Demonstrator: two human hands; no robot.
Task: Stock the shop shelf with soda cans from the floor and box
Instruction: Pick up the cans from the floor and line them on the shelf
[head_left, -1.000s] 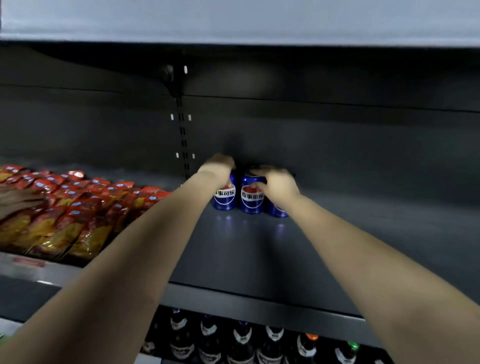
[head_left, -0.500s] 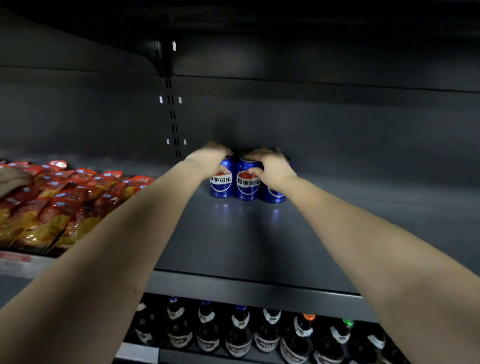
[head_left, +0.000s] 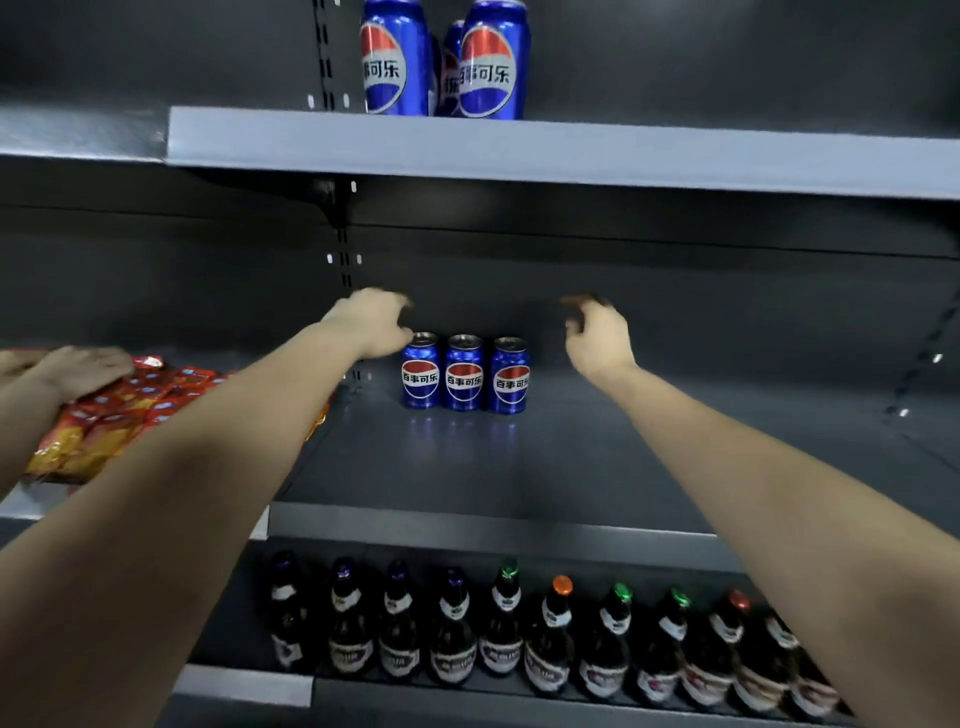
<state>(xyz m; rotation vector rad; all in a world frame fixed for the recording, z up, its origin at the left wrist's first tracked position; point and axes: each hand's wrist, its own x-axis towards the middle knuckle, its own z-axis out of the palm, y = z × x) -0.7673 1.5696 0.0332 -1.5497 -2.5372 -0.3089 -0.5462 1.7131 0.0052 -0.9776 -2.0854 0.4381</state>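
Flanking three cans (head_left: 464, 373) (upright), loose fingers (head_left: 576, 326)

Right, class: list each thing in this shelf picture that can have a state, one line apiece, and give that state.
Middle-shelf cans: upright, in a row, ungripped.
Left hand: loosely curled, empty, beside the leftmost can.
Right hand: loosely curled, empty, clear of the cans.
Upper-shelf cans: upright.
Bottles: upright, capped.
Snack packets: lying flat, another person's hand resting on them.
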